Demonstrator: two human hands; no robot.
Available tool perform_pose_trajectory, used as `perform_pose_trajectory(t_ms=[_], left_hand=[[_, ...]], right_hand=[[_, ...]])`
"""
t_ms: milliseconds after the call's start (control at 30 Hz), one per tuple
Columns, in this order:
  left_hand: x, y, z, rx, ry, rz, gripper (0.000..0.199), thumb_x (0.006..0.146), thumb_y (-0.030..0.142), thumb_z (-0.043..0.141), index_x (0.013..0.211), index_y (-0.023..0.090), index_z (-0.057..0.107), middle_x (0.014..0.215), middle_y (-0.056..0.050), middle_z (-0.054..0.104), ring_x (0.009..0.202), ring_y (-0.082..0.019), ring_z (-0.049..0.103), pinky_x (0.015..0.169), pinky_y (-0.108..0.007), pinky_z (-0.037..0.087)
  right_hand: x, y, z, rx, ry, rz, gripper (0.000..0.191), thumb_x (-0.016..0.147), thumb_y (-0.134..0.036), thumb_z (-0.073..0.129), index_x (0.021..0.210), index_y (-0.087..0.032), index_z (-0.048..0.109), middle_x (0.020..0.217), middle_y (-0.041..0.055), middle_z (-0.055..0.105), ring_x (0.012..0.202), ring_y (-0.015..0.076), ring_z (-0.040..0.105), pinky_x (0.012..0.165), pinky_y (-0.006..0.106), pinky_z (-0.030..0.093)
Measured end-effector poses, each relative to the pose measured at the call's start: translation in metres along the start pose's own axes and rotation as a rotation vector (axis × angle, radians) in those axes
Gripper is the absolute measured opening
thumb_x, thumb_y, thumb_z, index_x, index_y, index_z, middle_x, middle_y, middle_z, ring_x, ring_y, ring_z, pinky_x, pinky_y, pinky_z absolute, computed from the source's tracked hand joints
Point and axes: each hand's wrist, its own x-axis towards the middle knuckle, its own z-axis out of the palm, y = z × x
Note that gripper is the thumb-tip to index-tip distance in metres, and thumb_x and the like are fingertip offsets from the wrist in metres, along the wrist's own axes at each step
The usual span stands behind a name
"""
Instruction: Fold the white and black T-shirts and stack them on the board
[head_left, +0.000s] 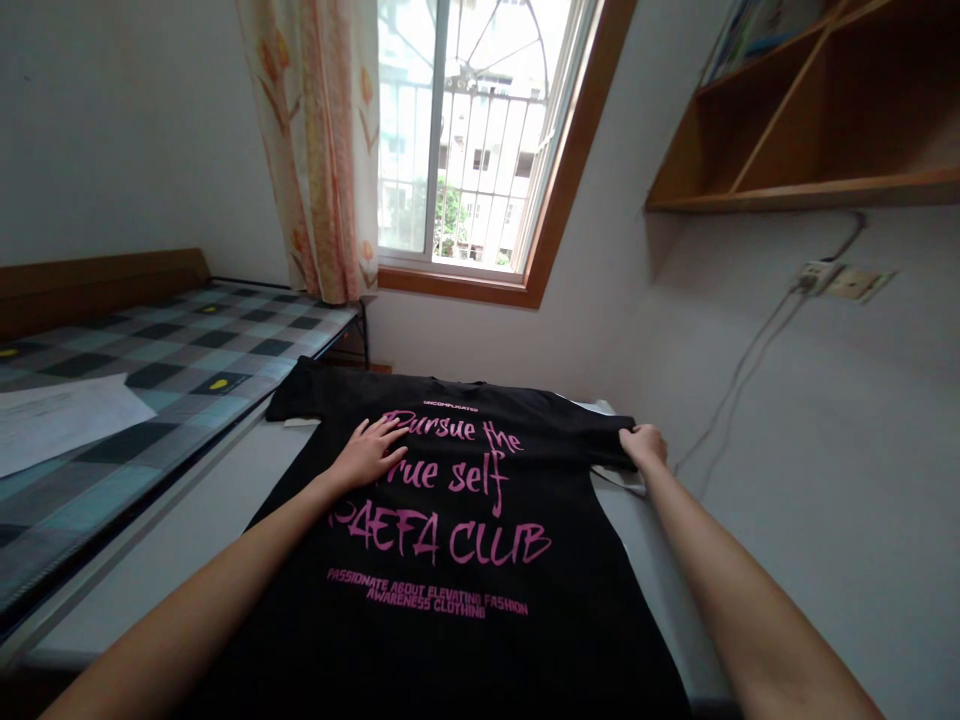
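A black T-shirt (pixel 465 540) with pink lettering lies spread out on a white table (pixel 180 510), its neckline toward the window. My left hand (pixel 371 453) rests flat on the shirt's chest with fingers spread, covering the start of the printed lines. At the right, my right hand (pixel 643 446) is closed on the end of the shirt's sleeve. The opposite sleeve (pixel 296 392) reaches out at the far left. Bits of something white show under both sleeves. The shirt's lower hem is out of view.
A bed (pixel 259 345) with a checked cover stands along the left, with paper sheets (pixel 71 415) on it. Ahead are a curtain (pixel 319 150) and a barred window (pixel 480 150). Wooden shelves (pixel 810 190) hang at upper right, above a wall socket (pixel 817 278) with dangling cables (pixel 739 375).
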Motion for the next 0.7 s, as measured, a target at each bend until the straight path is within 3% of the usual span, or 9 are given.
perform_pose_trajectory(t_ms=[67, 133, 200, 300, 367, 433, 700], left_hand=[[0.000, 0.000, 0.000, 0.000, 0.000, -0.001, 0.054, 0.092, 0.056, 0.037, 0.137, 0.028, 0.051, 0.150, -0.006, 0.041, 0.141, -0.028, 0.030, 0.115, -0.054, 0.017], [0.000, 0.001, -0.001, 0.001, -0.008, -0.007, 0.055, 0.092, 0.056, 0.038, 0.137, 0.028, 0.052, 0.150, -0.006, 0.041, 0.141, -0.028, 0.029, 0.115, -0.053, 0.017], [0.000, 0.002, -0.003, 0.006, -0.016, -0.013, 0.055, 0.092, 0.056, 0.038, 0.137, 0.028, 0.051, 0.150, -0.005, 0.040, 0.142, -0.028, 0.029, 0.115, -0.053, 0.017], [-0.001, 0.003, -0.004, 0.019, -0.028, -0.015, 0.055, 0.093, 0.055, 0.036, 0.138, 0.028, 0.050, 0.150, -0.004, 0.040, 0.142, -0.026, 0.028, 0.116, -0.052, 0.016], [-0.001, 0.004, -0.005, 0.024, -0.033, -0.015, 0.055, 0.093, 0.055, 0.035, 0.139, 0.028, 0.049, 0.151, -0.005, 0.039, 0.143, -0.026, 0.027, 0.116, -0.052, 0.016], [-0.001, 0.004, -0.005, 0.025, -0.039, -0.016, 0.056, 0.093, 0.056, 0.035, 0.140, 0.028, 0.047, 0.151, -0.005, 0.038, 0.143, -0.027, 0.026, 0.116, -0.052, 0.015], [-0.002, 0.007, -0.003, 0.051, -0.091, -0.015, 0.063, 0.093, 0.060, 0.031, 0.144, 0.026, 0.042, 0.154, -0.007, 0.032, 0.145, -0.028, 0.020, 0.116, -0.054, 0.011]], right_hand=[[-0.005, -0.021, 0.004, -0.043, 0.088, 0.093, 0.044, 0.087, -0.032, 0.048, 0.120, -0.007, 0.062, 0.113, 0.0240, 0.063, 0.100, 0.0323, 0.061, 0.082, 0.041, 0.046], [-0.012, -0.047, 0.010, -0.051, 0.109, -0.048, 0.047, 0.087, -0.037, 0.047, 0.126, -0.014, 0.060, 0.129, 0.0193, 0.055, 0.115, 0.0318, 0.054, 0.094, 0.043, 0.042], [-0.020, -0.071, 0.019, -0.062, 0.040, -0.259, 0.053, 0.090, -0.048, 0.044, 0.130, -0.017, 0.058, 0.142, 0.0165, 0.046, 0.129, 0.0323, 0.042, 0.104, 0.046, 0.035], [-0.032, -0.095, 0.036, -0.109, -0.164, -0.389, 0.067, 0.091, -0.063, 0.032, 0.143, -0.022, 0.046, 0.155, 0.0124, 0.028, 0.142, 0.0334, 0.021, 0.112, 0.051, 0.022], [-0.040, -0.101, 0.047, -0.138, -0.313, -0.392, 0.072, 0.090, -0.068, 0.027, 0.148, -0.026, 0.036, 0.158, 0.0105, 0.023, 0.144, 0.0336, 0.017, 0.113, 0.053, 0.018], [-0.045, -0.101, 0.055, -0.167, -0.380, -0.374, 0.075, 0.089, -0.071, 0.025, 0.150, -0.028, 0.030, 0.158, 0.0101, 0.023, 0.144, 0.0334, 0.018, 0.113, 0.054, 0.017], [-0.057, -0.092, 0.060, -0.094, -0.182, -0.379, 0.066, 0.094, -0.058, 0.028, 0.150, -0.022, 0.032, 0.153, 0.0115, 0.035, 0.140, 0.0285, 0.030, 0.112, 0.048, 0.025]])
